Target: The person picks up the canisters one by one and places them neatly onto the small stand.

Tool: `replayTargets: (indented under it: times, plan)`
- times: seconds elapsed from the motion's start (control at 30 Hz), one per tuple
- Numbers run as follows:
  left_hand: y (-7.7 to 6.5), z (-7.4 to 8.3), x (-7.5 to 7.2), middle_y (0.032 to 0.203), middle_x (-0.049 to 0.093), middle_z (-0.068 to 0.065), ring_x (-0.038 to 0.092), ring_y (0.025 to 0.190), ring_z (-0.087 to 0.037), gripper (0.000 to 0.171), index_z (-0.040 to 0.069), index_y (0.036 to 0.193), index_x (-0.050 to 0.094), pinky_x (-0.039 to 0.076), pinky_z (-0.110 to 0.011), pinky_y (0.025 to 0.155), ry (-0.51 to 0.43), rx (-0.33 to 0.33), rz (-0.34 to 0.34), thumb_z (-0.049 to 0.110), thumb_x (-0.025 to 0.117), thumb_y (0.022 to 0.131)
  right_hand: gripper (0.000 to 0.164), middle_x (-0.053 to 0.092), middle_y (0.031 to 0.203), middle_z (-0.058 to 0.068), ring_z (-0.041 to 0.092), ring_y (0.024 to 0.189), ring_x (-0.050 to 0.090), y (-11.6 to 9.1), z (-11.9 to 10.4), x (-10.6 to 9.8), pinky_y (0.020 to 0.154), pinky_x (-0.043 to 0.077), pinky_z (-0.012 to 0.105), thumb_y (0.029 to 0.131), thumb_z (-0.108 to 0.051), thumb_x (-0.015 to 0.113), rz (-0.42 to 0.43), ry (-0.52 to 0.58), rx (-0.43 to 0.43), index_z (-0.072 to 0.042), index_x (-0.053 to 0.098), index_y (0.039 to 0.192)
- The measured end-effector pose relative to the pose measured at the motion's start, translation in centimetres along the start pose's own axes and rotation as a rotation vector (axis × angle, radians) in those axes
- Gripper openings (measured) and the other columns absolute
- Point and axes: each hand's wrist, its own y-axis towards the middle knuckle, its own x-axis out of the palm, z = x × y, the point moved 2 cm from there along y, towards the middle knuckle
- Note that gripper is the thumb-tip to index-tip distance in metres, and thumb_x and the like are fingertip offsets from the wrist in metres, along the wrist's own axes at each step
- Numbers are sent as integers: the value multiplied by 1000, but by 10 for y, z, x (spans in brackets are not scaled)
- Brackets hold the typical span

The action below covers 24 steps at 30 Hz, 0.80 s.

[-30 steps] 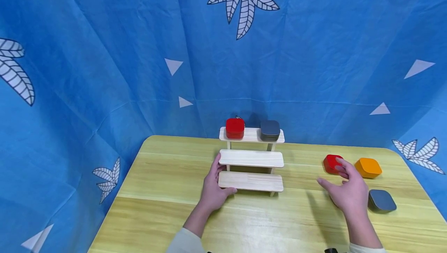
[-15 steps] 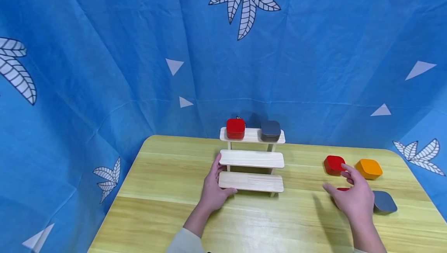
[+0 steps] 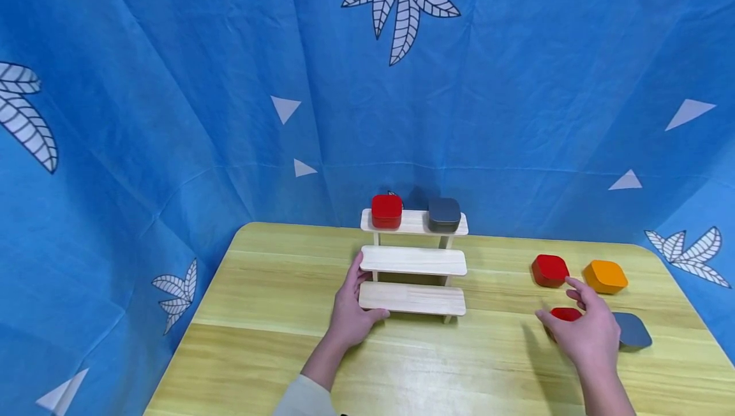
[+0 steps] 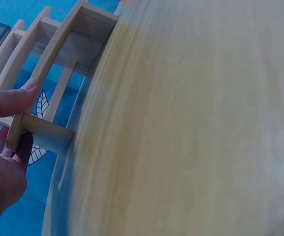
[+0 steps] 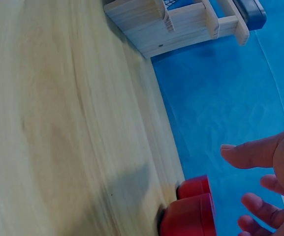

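While the left hand (image 3: 351, 315) grips the pale wooden three-tier shelf (image 3: 415, 299), the right hand (image 3: 587, 332), spread wide and unladen, hangs above the nearer red rounded-square box (image 3: 565, 314) on the yellowish wooden table (image 3: 275, 269). Judged step: reaching; the next move calls for lowering and closing.

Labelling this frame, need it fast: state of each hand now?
Left hand: holding the wooden shelf at its left end.
Right hand: open, holding nothing, near the closer red box.
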Motion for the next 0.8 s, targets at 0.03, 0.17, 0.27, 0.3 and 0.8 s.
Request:
replayTargets:
  times: [0.03, 0.17, 0.27, 0.3, 0.8]
  plan:
    - [0, 0, 0, 143, 48, 2, 46, 131, -15, 130, 45, 158, 17, 36, -30, 109, -2, 0, 0, -12, 88, 65, 87, 51, 136, 27, 47, 123, 43, 0, 1, 0, 96, 33, 61, 78, -18, 86, 1, -1, 3, -3, 40, 151]
    - [0, 1, 0, 142, 49, 2, 47, 130, -16, 130, 45, 158, 17, 38, -31, 108, -8, 2, 2, -13, 88, 65, 89, 50, 136, 28, 49, 123, 40, 1, 4, 0, 96, 33, 63, 78, -17, 86, -2, -9, 21, -3, 39, 152]
    - [0, 1, 0, 142, 49, 0, 47, 130, -17, 130, 43, 158, 17, 39, -32, 107, -12, 9, 2, -13, 88, 64, 89, 50, 135, 29, 49, 123, 39, 0, 6, 0, 95, 33, 63, 77, -16, 86, 0, -13, 28, -2, 39, 152]
    - [0, 1, 0, 142, 49, 0, 47, 130, -18, 130, 43, 158, 17, 39, -32, 107, -12, 10, 2, -13, 88, 64, 89, 50, 135, 29, 49, 122, 39, -1, 7, 0, 95, 33, 63, 77, -16, 86, 0, -14, 27, -2, 39, 151]
    - [-1, 2, 0, 142, 49, -4, 47, 131, -21, 129, 41, 158, 16, 40, -36, 107, 1, 16, 0, -12, 88, 65, 83, 45, 137, 31, 50, 123, 37, -4, 20, -1, 90, 36, 66, 78, -22, 86, -26, -46, 30, -1, 45, 147]
